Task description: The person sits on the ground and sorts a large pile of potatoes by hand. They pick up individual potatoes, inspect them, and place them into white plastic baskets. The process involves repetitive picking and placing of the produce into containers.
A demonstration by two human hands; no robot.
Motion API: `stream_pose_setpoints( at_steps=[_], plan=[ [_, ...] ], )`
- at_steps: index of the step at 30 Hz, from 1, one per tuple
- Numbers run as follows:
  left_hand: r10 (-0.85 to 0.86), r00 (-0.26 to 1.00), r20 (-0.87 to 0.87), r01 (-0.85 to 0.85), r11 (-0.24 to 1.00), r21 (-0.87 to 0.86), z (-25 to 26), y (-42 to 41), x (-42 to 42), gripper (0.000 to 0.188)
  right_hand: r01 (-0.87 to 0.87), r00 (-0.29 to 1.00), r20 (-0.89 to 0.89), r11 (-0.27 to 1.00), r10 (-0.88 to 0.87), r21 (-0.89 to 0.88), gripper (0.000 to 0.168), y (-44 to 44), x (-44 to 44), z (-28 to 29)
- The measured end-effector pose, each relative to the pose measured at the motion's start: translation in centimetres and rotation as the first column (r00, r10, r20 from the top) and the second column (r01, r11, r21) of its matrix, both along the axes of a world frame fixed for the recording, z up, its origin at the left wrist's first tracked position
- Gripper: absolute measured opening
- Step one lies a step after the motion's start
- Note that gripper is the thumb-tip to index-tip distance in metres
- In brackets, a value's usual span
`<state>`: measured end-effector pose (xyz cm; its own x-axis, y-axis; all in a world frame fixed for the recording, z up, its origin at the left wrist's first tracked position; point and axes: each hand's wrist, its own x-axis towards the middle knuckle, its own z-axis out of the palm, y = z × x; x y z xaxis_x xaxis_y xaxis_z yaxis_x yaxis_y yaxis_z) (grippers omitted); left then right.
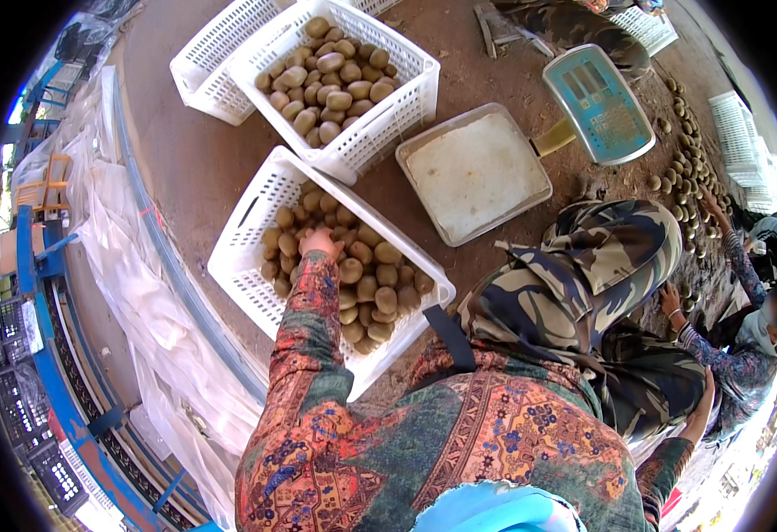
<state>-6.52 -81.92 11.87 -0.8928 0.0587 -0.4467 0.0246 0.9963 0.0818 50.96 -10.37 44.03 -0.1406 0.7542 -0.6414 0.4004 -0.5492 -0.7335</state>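
My left hand (pixel 320 243) reaches down among brown kiwifruit (pixel 386 299) in the nearer white plastic crate (pixel 245 249). Its fingers are partly hidden by the fruit, so whether it grips one cannot be told. On the right, my right hand (pixel 708 384) rests against the far side of my leg in camouflage trousers (pixel 654 379), its fingers mostly out of sight. Beyond the nearer crate stands a second white plastic crate (pixel 388 136), also holding kiwifruit (pixel 338 100). Beside both crates lies the metal pan of a platform scale (pixel 475 173), joined to a blue display unit (pixel 599 103).
Another white crate (pixel 209 63) stands behind at upper left. Kiwifruit (pixel 684 166) lie scattered on the ground at right, where a co-worker's hands (pixel 671 302) are among them. Stacked white crates (pixel 738 133) stand further right. Plastic sheeting (pixel 136 253) runs along the left.
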Motion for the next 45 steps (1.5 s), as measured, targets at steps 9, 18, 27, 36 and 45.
stream_pose_setpoints(
  at_steps=[9, 18, 27, 36, 45],
  plan=[
    [0.118, 0.964, -0.239, -0.025, 0.933, 0.358, -6.4, -1.4, -9.3, 0.042, 0.004, 1.000, 0.031, 0.999, -0.005, 0.050, 0.046, -0.3, -2.5, -1.2],
    [0.235, 0.932, -0.276, -0.121, 0.920, 0.372, -5.9, -1.6, -6.9, 0.050, -0.002, 0.998, 0.063, 1.000, 0.003, -0.007, 0.051, -1.1, -2.4, 0.1],
    [0.274, 0.925, -0.265, -0.174, 0.922, 0.345, -6.9, -4.9, -8.9, 0.059, 0.006, 0.999, 0.047, 0.999, -0.004, -0.053, 0.052, -1.0, -2.6, 0.2],
    [0.343, 0.930, -0.128, -0.281, 0.893, 0.350, -8.9, 0.0, -8.2, 0.069, 0.022, 0.995, 0.098, 1.000, -0.024, 0.017, 0.048, -1.7, -1.3, 1.7],
    [0.548, 0.837, 0.005, -0.411, 0.623, 0.665, -5.8, -11.9, -8.3, 0.054, -0.050, 0.997, 0.060, 0.995, 0.046, 0.082, 0.048, 1.0, -1.8, -1.7]
  ],
)
